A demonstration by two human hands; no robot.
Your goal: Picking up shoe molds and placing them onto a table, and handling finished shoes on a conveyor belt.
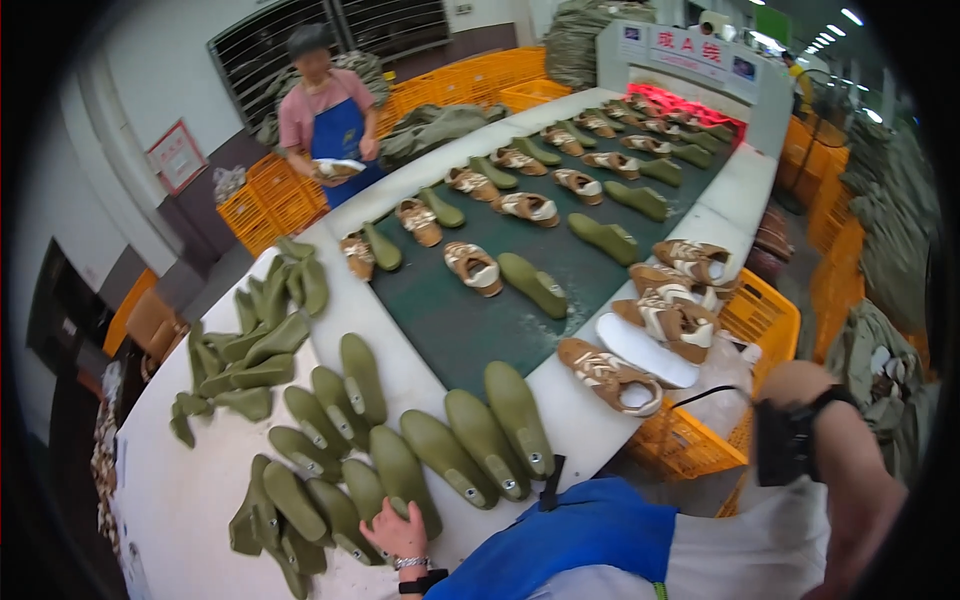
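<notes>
My left hand (pixel 397 530), with a chain bracelet and a dark band at the wrist, rests among olive-green shoe lasts on a white table (pixel 200 500). Its fingers are spread against the heel end of one long last (pixel 403 470); no grip around it shows. Other lasts (pixel 462 455) lie side by side just right of that hand, metal-ringed holes toward me. Raised at the right, my right hand (pixel 797 385) is beyond a black wrist strap and a black device; its fingers are hidden. Nearest to it are a yellow crate (pixel 765 315) and several brown-and-white sneakers (pixel 610 375).
A green conveyor belt (pixel 420 310) carries rows of sneakers and lasts from a machine (pixel 680 65) glowing red inside. Across it stands a person in a blue apron (pixel 340 135) holding a shoe. More lasts are heaped (pixel 265 340) at the table's left. Orange crates (pixel 285 190) line the wall.
</notes>
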